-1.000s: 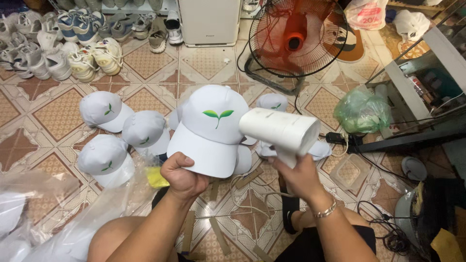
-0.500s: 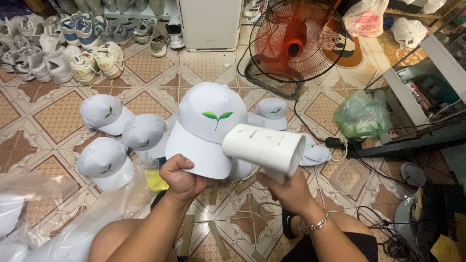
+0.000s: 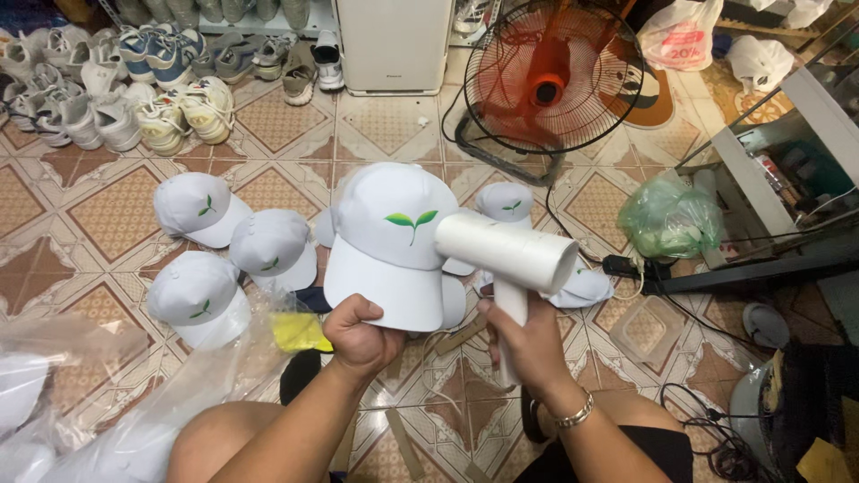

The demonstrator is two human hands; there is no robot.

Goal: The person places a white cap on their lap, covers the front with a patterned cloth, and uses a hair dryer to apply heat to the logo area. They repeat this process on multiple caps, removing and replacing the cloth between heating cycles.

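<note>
White cap, probably light and soft, is held up above the tiled floor, left hand pinching its stiffer brim. Right hand is clamped around a white hair dryer just beside the cap.

Left of the raised white cap with a green leaf emblem, three more white caps lie on the patterned floor tiles, bare tile showing between and beyond them. Near left, crumpled clear plastic bags and a yellow scrap crowd the floor. Far left, rows of sneakers block the wall side. Far centre, a white box-shaped appliance and an orange floor fan in a black wire cage stand close together. Right, a green plastic bag, black cables and a clear container narrow the passage. Open tile lies between the fan and the sneakers.
</note>
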